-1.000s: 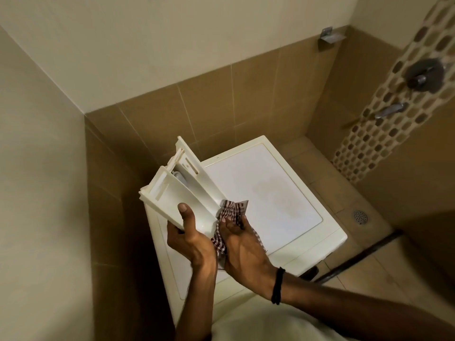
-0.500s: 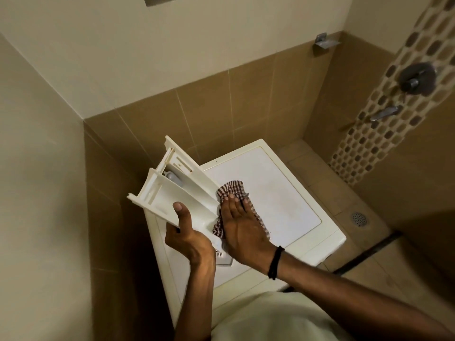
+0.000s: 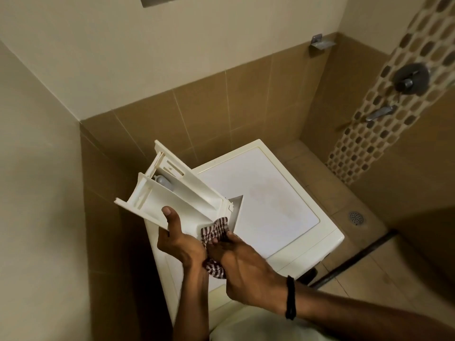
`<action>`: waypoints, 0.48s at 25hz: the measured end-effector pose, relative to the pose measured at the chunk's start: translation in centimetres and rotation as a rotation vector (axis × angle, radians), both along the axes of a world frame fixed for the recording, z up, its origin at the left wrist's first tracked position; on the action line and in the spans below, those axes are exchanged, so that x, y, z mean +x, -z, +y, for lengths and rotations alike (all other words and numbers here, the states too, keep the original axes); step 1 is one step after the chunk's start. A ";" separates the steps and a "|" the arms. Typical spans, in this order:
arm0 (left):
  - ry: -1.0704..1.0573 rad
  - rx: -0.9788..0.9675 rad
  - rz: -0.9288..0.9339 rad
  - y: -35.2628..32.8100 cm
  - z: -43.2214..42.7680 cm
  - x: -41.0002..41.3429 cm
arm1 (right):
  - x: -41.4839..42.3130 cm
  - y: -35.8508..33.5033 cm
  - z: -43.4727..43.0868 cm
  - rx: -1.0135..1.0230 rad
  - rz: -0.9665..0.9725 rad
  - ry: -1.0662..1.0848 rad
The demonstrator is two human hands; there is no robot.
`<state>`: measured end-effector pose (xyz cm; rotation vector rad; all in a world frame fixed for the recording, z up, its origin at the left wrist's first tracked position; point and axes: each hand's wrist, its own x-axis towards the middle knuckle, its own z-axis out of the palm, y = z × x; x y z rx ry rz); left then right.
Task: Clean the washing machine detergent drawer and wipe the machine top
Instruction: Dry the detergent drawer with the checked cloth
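I hold the white detergent drawer (image 3: 172, 193) tilted in the air above the washing machine's left side. My left hand (image 3: 179, 242) grips its near edge, thumb up on the rim. My right hand (image 3: 241, 264) holds a red-and-white checked cloth (image 3: 214, 230) and pushes it into the drawer's near compartment by the front panel. The cloth's tail hangs between my two hands. The white machine top (image 3: 268, 205) lies below and to the right, with a faint stain in its middle.
The machine stands in a corner of brown tiled walls, tight on the left and behind. To the right is a tiled shower floor with a drain (image 3: 355, 217), a dark floor strip (image 3: 357, 257), and a tap and valve (image 3: 408, 80) on the mosaic wall.
My right hand pulled back from the drawer's right outer side, where it lay flat on the cloth, and now works the bunched cloth inside the near end. The drawer stayed tilted in my left hand.
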<state>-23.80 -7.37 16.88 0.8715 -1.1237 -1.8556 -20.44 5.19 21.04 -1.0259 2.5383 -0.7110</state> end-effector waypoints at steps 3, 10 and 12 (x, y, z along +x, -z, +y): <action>0.039 0.140 0.011 0.7 -0.5 0.5 | -1.9 -2.1 2.2 -0.176 -0.368 0.129; 0.067 0.312 -0.023 -0.7 -1.1 0.3 | -6.0 -6.3 7.9 -0.689 -0.583 0.800; 0.091 0.317 -0.002 -0.7 -0.9 0.2 | -6.7 -6.5 8.3 -0.707 -0.474 0.839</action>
